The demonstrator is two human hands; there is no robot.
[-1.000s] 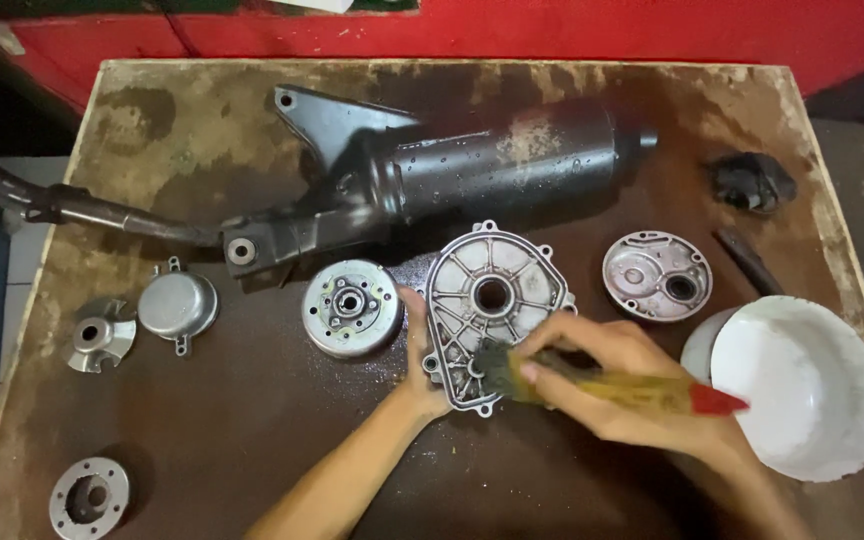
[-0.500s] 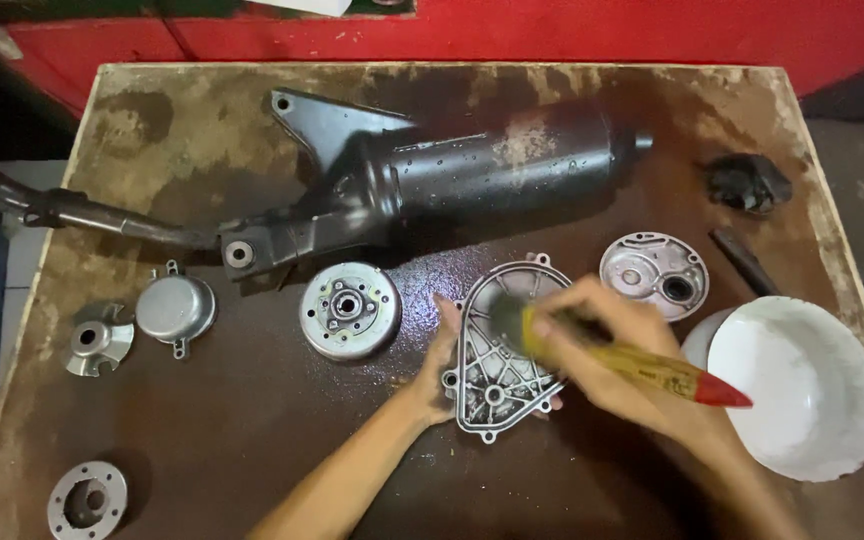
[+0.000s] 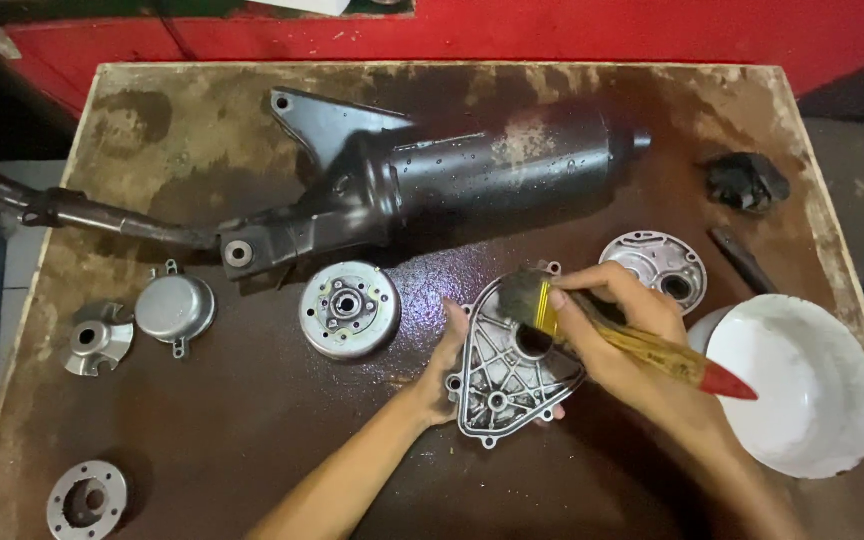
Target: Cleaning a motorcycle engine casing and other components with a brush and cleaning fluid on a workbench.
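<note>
A ribbed silver engine cover (image 3: 505, 372) lies on the wet brown table (image 3: 252, 420), turned at an angle. My left hand (image 3: 447, 365) grips its left edge. My right hand (image 3: 617, 335) holds a paintbrush (image 3: 652, 350) with a wooden handle and a red tip. The dark bristles rest on the upper part of the cover, near its round hole.
A black exhaust muffler (image 3: 452, 175) with its pipe spans the table's far half. A round flywheel (image 3: 349, 308), a silver cap (image 3: 174, 308), a fan-like part (image 3: 97, 340) and a ring plate (image 3: 87, 497) lie left. A second cover (image 3: 657, 262) and a white bowl (image 3: 802, 385) sit right.
The engine cover has been turned and shifted toward me and to the right. The brush moved from its lower edge up to its top part. My left hand stayed on the cover.
</note>
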